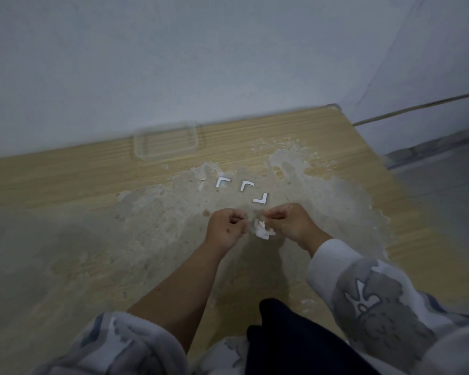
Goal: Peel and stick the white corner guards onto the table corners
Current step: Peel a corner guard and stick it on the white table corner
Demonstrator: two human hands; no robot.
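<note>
We look down on a wooden table [65,174] whose top is worn to a pale, rough patch, set against a grey wall [201,50], with a clear plastic tray [168,143] near its far edge. Over the patch our left hand [226,228] and right hand [290,223] sit close together, fingers curled, pinching between them a white corner guard [263,231]. Just beyond our knuckles three more loose guards [247,185] lie flat in a row.
</note>
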